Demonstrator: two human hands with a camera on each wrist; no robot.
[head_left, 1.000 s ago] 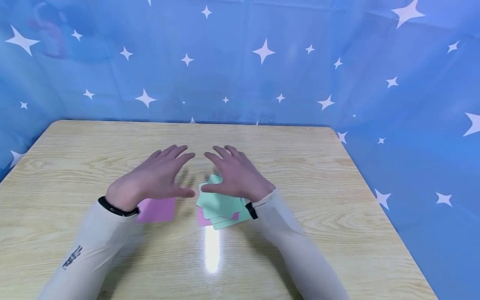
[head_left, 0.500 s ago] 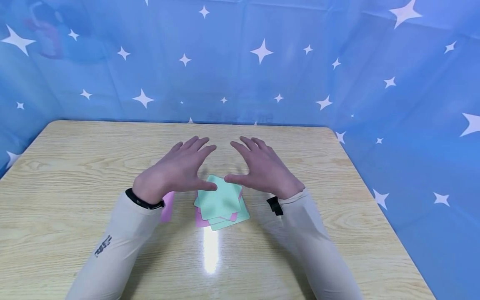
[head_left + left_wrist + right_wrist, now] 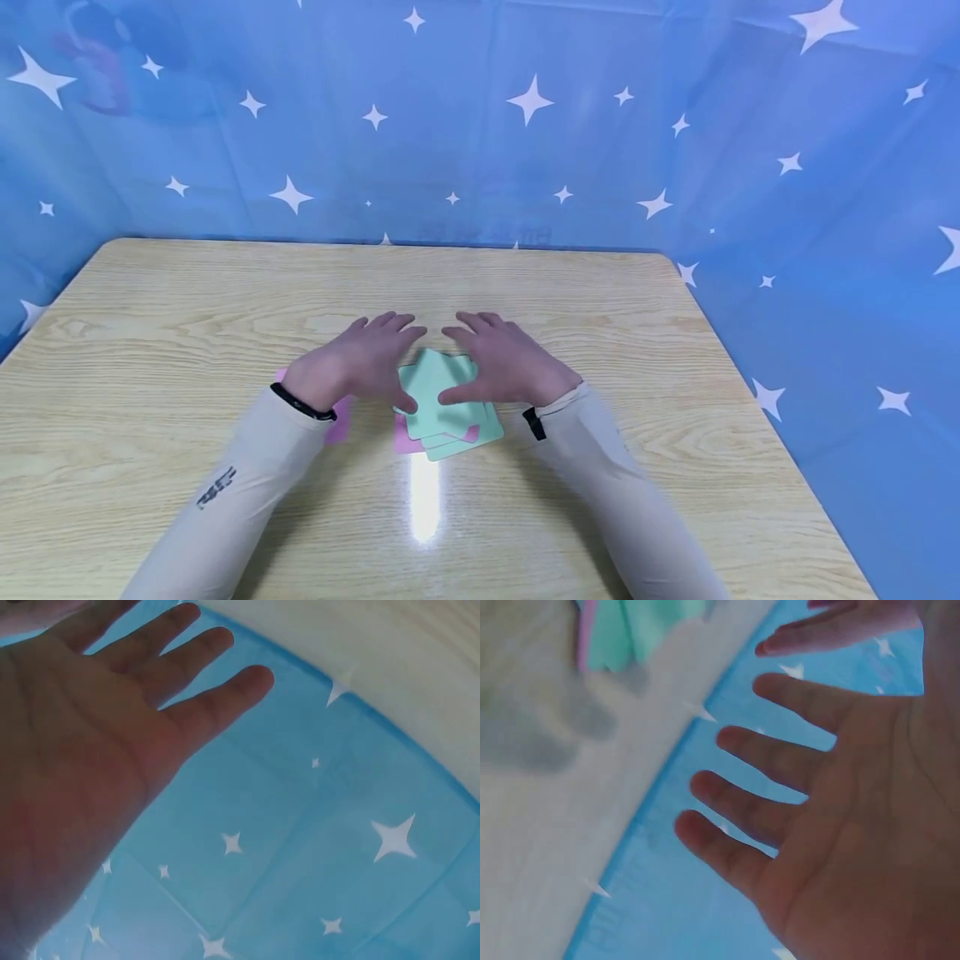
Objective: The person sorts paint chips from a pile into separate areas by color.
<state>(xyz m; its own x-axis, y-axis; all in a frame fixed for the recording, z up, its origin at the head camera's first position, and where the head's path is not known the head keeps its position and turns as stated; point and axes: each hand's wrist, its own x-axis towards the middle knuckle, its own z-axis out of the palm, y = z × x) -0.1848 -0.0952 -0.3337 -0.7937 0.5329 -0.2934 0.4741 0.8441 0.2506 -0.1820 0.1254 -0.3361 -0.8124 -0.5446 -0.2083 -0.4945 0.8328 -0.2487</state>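
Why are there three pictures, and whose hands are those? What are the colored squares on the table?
They are a person's two hands, filmed by three cameras at once. The big picture comes from a camera on the head, looking down at a wooden table. The other two come from cameras on the wrists, so each shows one open palm up close: the left hand and the right hand. On the table lies a messy pile of green and pink cards, and one pink card beside it. Both hands reach over the pile with straight fingers; they hold nothing.

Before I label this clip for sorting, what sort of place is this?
Probably a staged recording booth: a bare wooden table walled in by blue star-printed cloth, with only coloured cards beneath the left hand and right hand.
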